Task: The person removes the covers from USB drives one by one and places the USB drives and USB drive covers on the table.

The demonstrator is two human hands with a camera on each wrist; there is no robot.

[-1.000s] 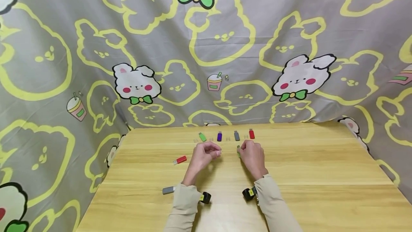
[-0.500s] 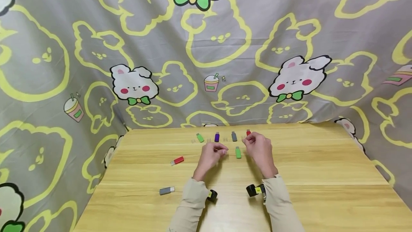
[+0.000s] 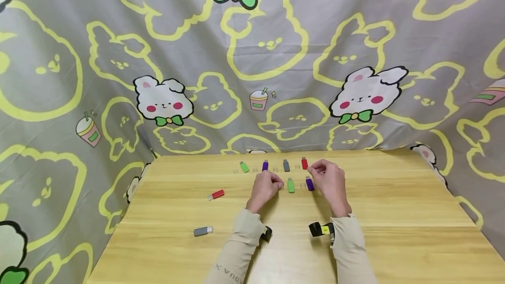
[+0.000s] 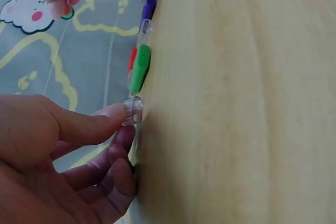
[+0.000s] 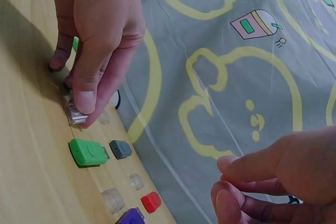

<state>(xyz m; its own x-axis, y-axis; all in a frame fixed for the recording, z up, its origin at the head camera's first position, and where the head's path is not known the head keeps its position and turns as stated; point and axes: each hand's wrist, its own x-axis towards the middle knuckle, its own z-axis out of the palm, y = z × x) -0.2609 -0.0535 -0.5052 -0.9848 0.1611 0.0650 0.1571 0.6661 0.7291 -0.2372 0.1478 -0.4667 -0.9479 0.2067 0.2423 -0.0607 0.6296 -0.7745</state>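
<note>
My left hand (image 3: 264,189) pinches a small clear plastic cap (image 4: 133,110) between thumb and index finger, low at the table top. Just right of the cap lies a green USB stick (image 3: 290,185), connector pointing away from me. A loose clear cap (image 5: 113,200) sits between it and a purple USB stick (image 3: 309,183). My right hand (image 3: 329,183) hovers right beside the purple stick, thumb and index fingertips close together and nothing showing between them. In the right wrist view, that right hand (image 5: 278,179) is seen apart from the sticks.
A back row has green (image 3: 244,167), purple (image 3: 265,165), grey (image 3: 286,165) and red (image 3: 304,163) USB sticks with clear caps between them. At left lie a red stick (image 3: 216,194) and a grey stick (image 3: 203,231). A patterned curtain (image 3: 221,100) hangs behind the wooden table (image 3: 394,214).
My right hand has left the green stick and moved right; the front purple stick and a loose cap now show. My left hand has shifted right, now beside the green stick.
</note>
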